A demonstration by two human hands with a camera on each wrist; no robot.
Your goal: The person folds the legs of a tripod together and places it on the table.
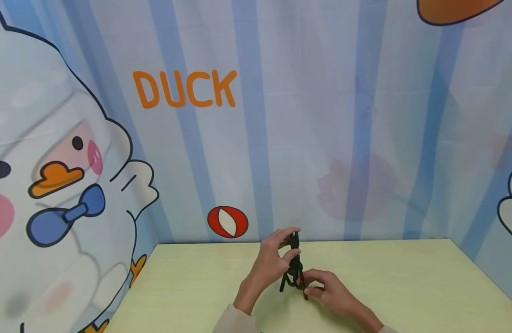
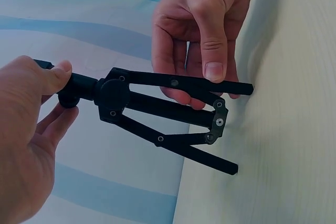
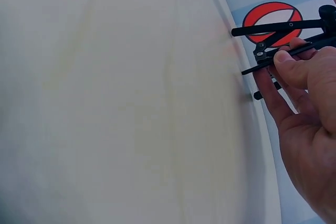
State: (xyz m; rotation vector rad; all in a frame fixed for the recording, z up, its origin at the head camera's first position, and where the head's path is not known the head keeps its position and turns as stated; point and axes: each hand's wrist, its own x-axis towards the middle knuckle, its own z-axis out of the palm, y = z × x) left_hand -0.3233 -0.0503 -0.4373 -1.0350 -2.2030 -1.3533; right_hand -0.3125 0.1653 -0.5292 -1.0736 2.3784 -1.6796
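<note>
A small black tripod [image 1: 295, 268] is upright over the table, its legs partly spread. My left hand [image 1: 273, 256] grips its upper column, with the thumb and fingers wrapped about it near a knob. Lower down, my right hand [image 1: 328, 290] pinches one leg between thumb and fingers. In the left wrist view the hinged legs and braces of the tripod [image 2: 168, 114] show clearly, with the right thumb lying on one leg. The right wrist view has the right hand [image 3: 307, 108] pinching a leg near its foot. Whether the feet touch the table is hard to tell.
A pale yellow table [image 1: 189, 286] spreads out under the hands. Behind it hangs a blue-striped curtain [image 1: 297, 115] with printed duck figures, reaching down to the table's back edge.
</note>
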